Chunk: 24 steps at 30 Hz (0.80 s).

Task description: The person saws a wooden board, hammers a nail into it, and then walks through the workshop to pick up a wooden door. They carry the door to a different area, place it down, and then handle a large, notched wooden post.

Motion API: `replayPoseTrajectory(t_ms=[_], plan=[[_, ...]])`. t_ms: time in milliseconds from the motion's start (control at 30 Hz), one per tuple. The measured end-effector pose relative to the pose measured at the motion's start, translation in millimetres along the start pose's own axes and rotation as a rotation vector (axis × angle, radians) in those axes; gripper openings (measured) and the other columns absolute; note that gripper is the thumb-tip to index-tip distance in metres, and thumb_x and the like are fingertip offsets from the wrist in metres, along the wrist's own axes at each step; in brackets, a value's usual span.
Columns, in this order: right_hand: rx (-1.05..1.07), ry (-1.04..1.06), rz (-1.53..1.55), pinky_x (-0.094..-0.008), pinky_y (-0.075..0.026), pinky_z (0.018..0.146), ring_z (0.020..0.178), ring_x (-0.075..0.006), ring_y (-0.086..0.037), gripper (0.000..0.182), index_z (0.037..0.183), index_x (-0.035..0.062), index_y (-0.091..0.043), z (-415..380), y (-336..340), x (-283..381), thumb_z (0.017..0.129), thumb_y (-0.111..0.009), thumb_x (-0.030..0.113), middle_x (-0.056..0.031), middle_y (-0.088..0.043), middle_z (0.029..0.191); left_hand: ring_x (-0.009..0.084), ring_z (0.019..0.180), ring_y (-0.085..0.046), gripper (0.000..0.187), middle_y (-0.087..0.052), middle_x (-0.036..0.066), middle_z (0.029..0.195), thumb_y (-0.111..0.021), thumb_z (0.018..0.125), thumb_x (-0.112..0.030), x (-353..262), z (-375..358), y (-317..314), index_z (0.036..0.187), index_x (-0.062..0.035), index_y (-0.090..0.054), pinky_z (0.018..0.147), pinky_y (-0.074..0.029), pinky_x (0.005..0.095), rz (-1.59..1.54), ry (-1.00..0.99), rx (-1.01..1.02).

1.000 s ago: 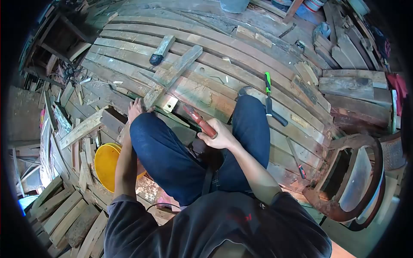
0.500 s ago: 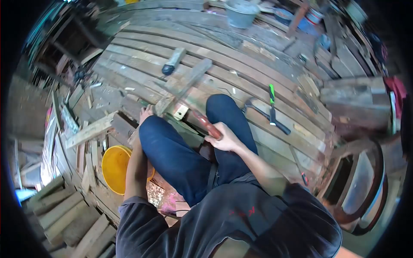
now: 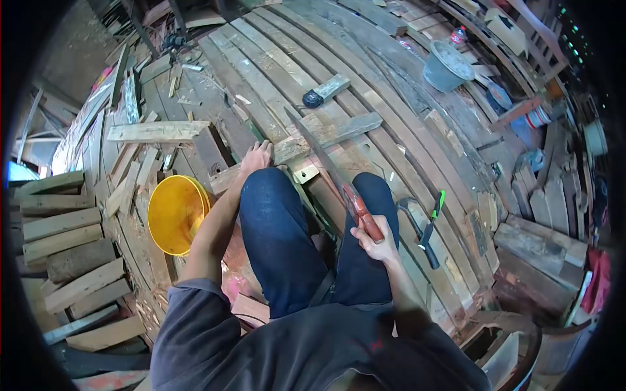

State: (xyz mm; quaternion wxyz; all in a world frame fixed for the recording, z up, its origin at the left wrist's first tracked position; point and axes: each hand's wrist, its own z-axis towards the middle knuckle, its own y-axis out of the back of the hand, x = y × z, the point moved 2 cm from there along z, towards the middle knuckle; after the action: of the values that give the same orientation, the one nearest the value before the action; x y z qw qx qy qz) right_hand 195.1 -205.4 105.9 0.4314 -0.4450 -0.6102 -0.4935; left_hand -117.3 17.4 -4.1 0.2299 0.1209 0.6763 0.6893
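My right hand [image 3: 378, 242] is closed round the reddish-brown handle of a saw [image 3: 319, 153]. The long dark blade points up and left from the hand, across a wooden board [image 3: 339, 131]. My left hand [image 3: 257, 156] rests at the left end of that board, beside my left knee; its fingers lie over the wood. Between my knees a pale block with a hole [image 3: 305, 173] sits just under the board. Whether the saw's teeth touch the wood cannot be made out.
A yellow bucket [image 3: 176, 215] stands at the left, near stacked wood pieces [image 3: 81, 257]. Right of my knee lie a hammer [image 3: 412, 218] and a green-handled tool [image 3: 438, 205]. A black-ended block [image 3: 326, 91] lies ahead; a grey bucket [image 3: 447, 66] is farther right.
The view has turned, so the surroundings have shifted and rotated. My right hand, still on the saw, is lower and farther right in view. My left hand shows more fully on the wood.
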Motion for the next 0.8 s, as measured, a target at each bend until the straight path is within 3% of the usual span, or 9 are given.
replayPoseTrajectory(t_ms=[133,267,367,567,667,767,800], plan=[[-0.026,-0.040,-0.022,-0.0305,-0.035,0.048,0.046,-0.0142,-0.043,0.024,0.064,0.0033,-0.047,-3,11,-9,0.077,-0.067,0.003,-0.0060,-0.045,0.052,0.0353,0.117,-0.049,0.079,-0.053,0.017,0.122,-0.064,0.075,-0.063,1,6,-3,0.119,0.0011,-0.051,0.097,-0.042,0.0450,0.008,0.059,0.125],[0.053,-0.247,0.193,-0.0250,-0.038,0.046,0.048,-0.0073,-0.049,0.023,0.065,0.0048,-0.048,-15,23,7,0.081,-0.063,0.000,0.0002,-0.050,0.054,0.0331,0.115,-0.050,0.077,-0.055,0.015,0.120,-0.063,0.076,-0.062,-2,6,3,0.122,-0.0021,-0.052,0.095,-0.042,0.0436,0.048,-0.014,0.132],[0.089,-0.328,0.303,-0.0246,-0.037,0.045,0.047,-0.0074,-0.049,0.022,0.065,0.0048,-0.048,-3,29,13,0.081,-0.063,0.000,0.0002,-0.050,0.054,0.0328,0.114,-0.050,0.078,-0.056,0.015,0.121,-0.062,0.076,-0.063,2,9,-7,0.123,-0.0015,-0.052,0.095,-0.042,0.0436,0.049,-0.001,0.157],[0.096,-0.133,0.137,-0.0280,-0.036,0.048,0.048,-0.0091,-0.045,0.024,0.064,0.0042,-0.048,37,9,1,0.079,-0.066,0.003,-0.0018,-0.048,0.054,0.0323,0.114,-0.050,0.084,-0.057,0.013,0.121,-0.061,0.074,-0.068,5,12,0,0.123,-0.0009,-0.052,0.095,-0.041,0.0439,0.071,0.004,0.198],[0.048,-0.164,0.125,-0.0287,-0.036,0.048,0.049,-0.0097,-0.044,0.022,0.065,0.0034,-0.049,25,12,-3,0.079,-0.066,0.003,-0.0024,-0.048,0.054,0.0322,0.114,-0.051,0.083,-0.058,0.013,0.121,-0.061,0.073,-0.069,-2,7,-5,0.121,-0.0018,-0.052,0.095,-0.040,0.0443,0.083,-0.026,0.205],[0.062,-0.402,0.352,-0.0294,-0.037,0.048,0.048,-0.0110,-0.045,0.021,0.065,0.0026,-0.050,9,16,8,0.080,-0.065,0.003,-0.0041,-0.048,0.054,0.0328,0.115,-0.050,0.078,-0.058,0.012,0.119,-0.066,0.070,-0.065,-1,12,3,0.117,-0.0034,-0.052,0.096,-0.039,0.0458,0.058,-0.047,0.219],[0.067,-0.346,0.303,-0.0302,-0.037,0.048,0.047,-0.0124,-0.045,0.023,0.065,0.0023,-0.049,9,14,5,0.080,-0.065,0.003,-0.0054,-0.048,0.053,0.0324,0.115,-0.050,0.078,-0.058,0.012,0.119,-0.065,0.072,-0.065,-1,13,1,0.117,-0.0038,-0.053,0.096,-0.039,0.0454,0.067,-0.051,0.216]])
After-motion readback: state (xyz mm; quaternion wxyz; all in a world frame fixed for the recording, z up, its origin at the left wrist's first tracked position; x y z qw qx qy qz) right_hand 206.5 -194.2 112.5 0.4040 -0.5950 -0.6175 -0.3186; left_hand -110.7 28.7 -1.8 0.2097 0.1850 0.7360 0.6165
